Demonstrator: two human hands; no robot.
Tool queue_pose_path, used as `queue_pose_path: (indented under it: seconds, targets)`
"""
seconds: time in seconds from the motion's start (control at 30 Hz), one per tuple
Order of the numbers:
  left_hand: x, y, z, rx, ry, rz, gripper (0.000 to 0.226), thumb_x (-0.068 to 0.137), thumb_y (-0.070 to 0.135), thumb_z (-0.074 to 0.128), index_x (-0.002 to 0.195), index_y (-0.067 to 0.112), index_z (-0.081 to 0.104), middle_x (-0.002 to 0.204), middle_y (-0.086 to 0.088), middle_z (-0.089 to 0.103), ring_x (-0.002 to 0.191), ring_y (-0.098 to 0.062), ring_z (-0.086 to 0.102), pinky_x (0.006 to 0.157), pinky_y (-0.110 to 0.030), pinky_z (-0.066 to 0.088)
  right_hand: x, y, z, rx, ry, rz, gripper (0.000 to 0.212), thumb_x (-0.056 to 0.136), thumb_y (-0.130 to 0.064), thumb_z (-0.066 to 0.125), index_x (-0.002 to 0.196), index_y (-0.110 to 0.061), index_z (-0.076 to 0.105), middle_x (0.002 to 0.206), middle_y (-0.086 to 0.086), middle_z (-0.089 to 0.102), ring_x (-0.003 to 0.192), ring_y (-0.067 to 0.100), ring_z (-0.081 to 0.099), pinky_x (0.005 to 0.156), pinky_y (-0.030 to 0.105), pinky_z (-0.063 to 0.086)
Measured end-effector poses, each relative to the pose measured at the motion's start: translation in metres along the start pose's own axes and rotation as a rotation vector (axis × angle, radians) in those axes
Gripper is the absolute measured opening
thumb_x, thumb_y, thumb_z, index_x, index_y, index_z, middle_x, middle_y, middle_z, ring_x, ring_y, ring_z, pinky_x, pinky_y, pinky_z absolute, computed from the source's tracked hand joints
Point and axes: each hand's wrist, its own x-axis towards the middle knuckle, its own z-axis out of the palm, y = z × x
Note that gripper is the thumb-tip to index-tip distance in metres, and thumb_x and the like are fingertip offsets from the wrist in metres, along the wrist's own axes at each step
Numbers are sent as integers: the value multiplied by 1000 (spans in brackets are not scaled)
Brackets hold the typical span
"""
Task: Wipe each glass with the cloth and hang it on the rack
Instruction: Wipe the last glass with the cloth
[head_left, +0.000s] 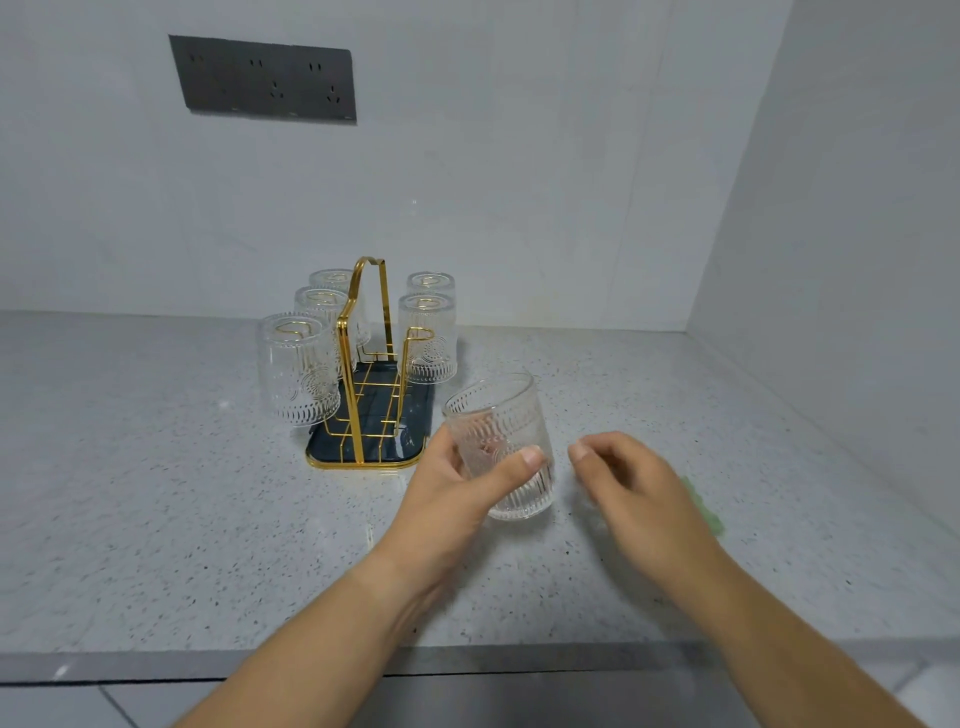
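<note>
**A:** What do we mark first?

**B:** The glass (496, 441). The left hand (452, 499) holds it over the table (156, 493), just right of the near corner of the rack (358, 364). Its fingers (440, 451) are clamped round the ribbed wall, thumb on our side and the rest behind.

**A:** And the long axis?

**B:** Tilted. The mouth is up and leans away to the left, and the base comes toward us. We cannot tell whether the base touches the table.

**A:** The right hand (634, 483)?

**B:** It is just beside the glass on the right, apart from it. Its fingers are loosely curled and hold nothing we can see. The cloth (704, 506) lies on the table beyond that wrist, mostly hidden.

**A:** Which relation governs the next move?

**B:** Glass to free peg (421, 332). That peg stands at the rack's near right, up and to the left of the glass. Five hung glasses (298, 369) sit mouth down on the other pegs. We judge that the glass must be turned over — mouth down — before it can drop over the peg, and the left hand is the nearer one. We cannot tell whether this glass is wiped — if not, the cloth sits on the right hand's side.
</note>
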Motion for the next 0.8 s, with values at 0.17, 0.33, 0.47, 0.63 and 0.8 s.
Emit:
queue_pose_path:
  seconds: [0.17,0.33,0.47,0.63,0.8]
  targets:
    - [0,12,-2,-79,33,61,56,74,20,88,124,10,64,106,-1,80,100,-12,76,78,-16,56,0,-14,34,965,-440,425,62,91,-61,51,125,-14,70,118,18,74,104,35,69,81,45,57]
    - [5,19,-8,-87,22,66,68,69,15,92,130,10,62,117,-6,78,109,-16,74,82,-19,58,6,-30,48,1341,-430,391,59,96,-49,53,141,-10,58,137,21,64,125,34,64,102,43,50]
    - [12,24,-19,-60,53,78,93,58,25,94,139,16,51,134,-10,67,123,-20,67,105,-28,53,22,-37,44,1373,-252,323,51,95,-34,61,131,1,61,127,24,69,116,36,69,99,43,55]
    - [14,53,-35,183,175,242,109,54,58,95,145,33,42,143,10,54,134,1,52,115,-22,40,59,-54,19,991,-7,98,49,92,-32,69,132,-5,60,128,17,70,116,34,69,90,42,61]
    - [31,96,-44,297,183,361,63,88,66,63,137,28,52,132,22,58,119,22,51,100,-5,38,95,-83,8,524,78,-173,45,85,-37,80,126,-26,64,119,13,67,111,28,70,91,41,61]
